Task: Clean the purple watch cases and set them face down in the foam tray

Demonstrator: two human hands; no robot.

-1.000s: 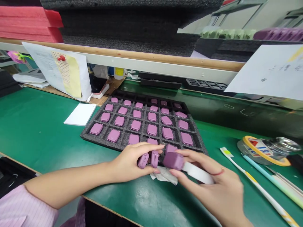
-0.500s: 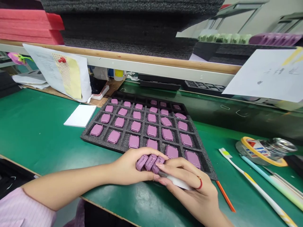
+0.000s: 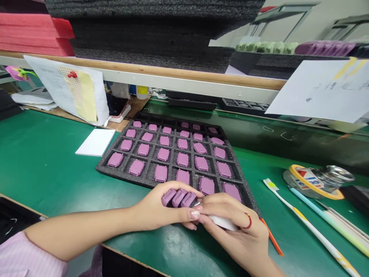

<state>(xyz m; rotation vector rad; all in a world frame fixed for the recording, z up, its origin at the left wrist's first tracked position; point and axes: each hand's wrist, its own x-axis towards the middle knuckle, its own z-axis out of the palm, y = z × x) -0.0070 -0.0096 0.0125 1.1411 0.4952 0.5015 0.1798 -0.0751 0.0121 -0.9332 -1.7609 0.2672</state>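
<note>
My left hand [image 3: 155, 211] is closed around a row of three small purple casings [image 3: 179, 198], held side by side on edge with their narrow slotted sides up. Its thumb reaches across to the fingertips of my right hand [image 3: 242, 231]. Those right fingers pinch a slim white tool [image 3: 224, 222] with a shiny grey end, which meets the rightmost casing; its exact kind is hidden. Behind both hands lies a black foam tray [image 3: 145, 177], with purple casings in most of its compartments. My hands cover part of its front edge.
To the right lie a toothbrush [image 3: 307, 219], a light blue-green stick [image 3: 323, 215], an orange stick [image 3: 272, 236] and a glass bottle [image 3: 314, 181] with a yellow band. White paper [image 3: 95, 142] lies left of the tray. A shelf [image 3: 161, 73] crosses above, stacked with black foam.
The casings have tilted within my left hand. My left thumb has shifted up to the right fingertips, and the grey end shows beside the last casing. The whole view has moved slightly.
</note>
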